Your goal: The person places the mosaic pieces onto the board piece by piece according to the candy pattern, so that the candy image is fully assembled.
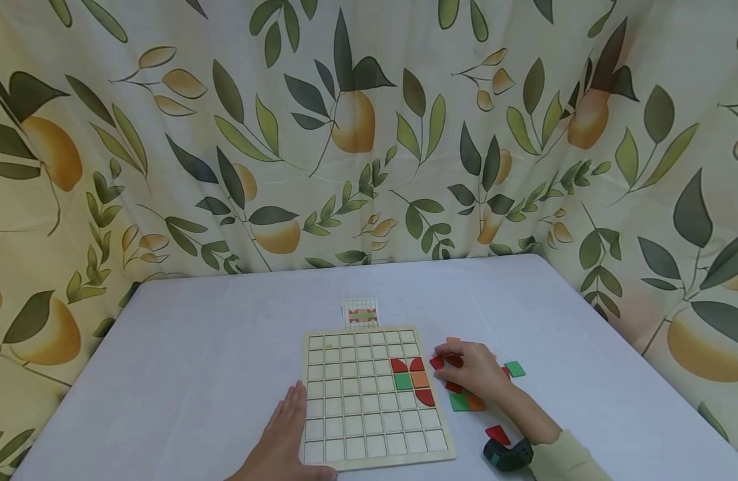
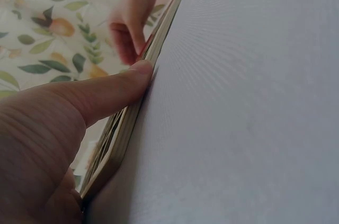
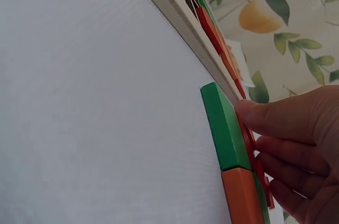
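Observation:
A light wooden grid board (image 1: pixel 369 404) lies on the white table. On its right side sit red quarter-round tiles, a green square tile (image 1: pixel 403 381) and an orange square tile (image 1: pixel 419 379). My left hand (image 1: pixel 284 431) rests along the board's left edge, fingers extended; in the left wrist view its thumb (image 2: pixel 119 87) presses the near rim. Just right of the board, my right hand (image 1: pixel 473 367) reaches over loose tiles, thumb and fingertips around a red tile (image 1: pixel 436 363). In the right wrist view that hand (image 3: pixel 302 139) partly covers the red pieces.
A small pattern card (image 1: pixel 361 314) stands behind the board. Loose green (image 1: pixel 459 401), orange (image 1: pixel 475 401) and red tiles lie under and around the right hand. One red tile (image 1: pixel 497 434) is near the dark wristband (image 1: pixel 508 455). A leaf-and-fruit curtain (image 1: pixel 356 200) hangs behind the table.

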A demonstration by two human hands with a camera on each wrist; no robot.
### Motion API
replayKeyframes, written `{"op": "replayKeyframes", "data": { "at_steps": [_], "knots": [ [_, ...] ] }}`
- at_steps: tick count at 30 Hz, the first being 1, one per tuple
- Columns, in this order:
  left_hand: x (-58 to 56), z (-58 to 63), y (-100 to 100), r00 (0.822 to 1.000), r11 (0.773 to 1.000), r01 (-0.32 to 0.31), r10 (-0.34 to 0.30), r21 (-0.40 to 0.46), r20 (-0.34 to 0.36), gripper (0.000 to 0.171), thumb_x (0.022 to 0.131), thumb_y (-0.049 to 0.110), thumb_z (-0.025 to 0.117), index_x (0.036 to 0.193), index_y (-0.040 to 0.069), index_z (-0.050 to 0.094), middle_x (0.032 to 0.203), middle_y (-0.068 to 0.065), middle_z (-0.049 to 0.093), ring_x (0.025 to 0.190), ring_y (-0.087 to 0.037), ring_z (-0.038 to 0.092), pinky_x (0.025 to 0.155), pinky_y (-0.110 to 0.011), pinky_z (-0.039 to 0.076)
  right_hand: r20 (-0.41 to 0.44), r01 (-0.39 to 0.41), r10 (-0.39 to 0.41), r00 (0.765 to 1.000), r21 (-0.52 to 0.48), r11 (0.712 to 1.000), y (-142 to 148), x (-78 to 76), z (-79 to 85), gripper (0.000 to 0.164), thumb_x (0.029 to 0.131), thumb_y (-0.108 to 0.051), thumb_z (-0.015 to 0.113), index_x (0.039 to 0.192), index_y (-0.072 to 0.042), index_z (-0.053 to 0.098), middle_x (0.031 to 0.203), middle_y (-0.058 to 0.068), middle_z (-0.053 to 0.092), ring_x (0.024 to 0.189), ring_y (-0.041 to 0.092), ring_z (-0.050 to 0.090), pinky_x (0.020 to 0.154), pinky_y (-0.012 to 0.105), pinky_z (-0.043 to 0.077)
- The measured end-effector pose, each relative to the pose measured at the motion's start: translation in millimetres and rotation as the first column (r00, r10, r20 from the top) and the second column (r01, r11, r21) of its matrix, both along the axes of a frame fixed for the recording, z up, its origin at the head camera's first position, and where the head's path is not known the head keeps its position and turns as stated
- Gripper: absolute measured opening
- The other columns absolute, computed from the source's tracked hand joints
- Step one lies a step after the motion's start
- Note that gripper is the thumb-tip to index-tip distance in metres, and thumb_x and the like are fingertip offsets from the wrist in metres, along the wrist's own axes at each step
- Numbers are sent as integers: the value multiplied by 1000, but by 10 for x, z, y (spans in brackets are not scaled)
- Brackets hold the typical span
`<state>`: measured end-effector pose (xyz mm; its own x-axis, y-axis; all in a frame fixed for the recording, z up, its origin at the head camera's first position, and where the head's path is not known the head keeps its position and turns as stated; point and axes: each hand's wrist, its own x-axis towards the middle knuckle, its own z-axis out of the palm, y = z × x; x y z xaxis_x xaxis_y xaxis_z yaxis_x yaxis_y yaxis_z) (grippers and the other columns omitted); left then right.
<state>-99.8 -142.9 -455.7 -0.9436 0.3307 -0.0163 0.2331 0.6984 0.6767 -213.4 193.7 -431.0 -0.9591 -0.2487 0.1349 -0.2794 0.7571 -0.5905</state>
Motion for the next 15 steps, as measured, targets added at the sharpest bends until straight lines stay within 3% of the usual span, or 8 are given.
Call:
{"op": "replayKeyframes", "data": {
  "at_steps": [15],
  "knots": [
    [2, -10, -4, 1000, 1000, 21, -21, 3, -20, 127, 64, 63, 71, 141, -13, 3, 147, -29, 1, 135, -40, 1, 91, -7, -19, 27, 2, -1, 1000, -48, 999, 31, -33, -55, 34, 72, -10, 78, 104, -8, 70, 101, 2, 66, 96, 21, 57, 81, 36, 50]
  ]
}}
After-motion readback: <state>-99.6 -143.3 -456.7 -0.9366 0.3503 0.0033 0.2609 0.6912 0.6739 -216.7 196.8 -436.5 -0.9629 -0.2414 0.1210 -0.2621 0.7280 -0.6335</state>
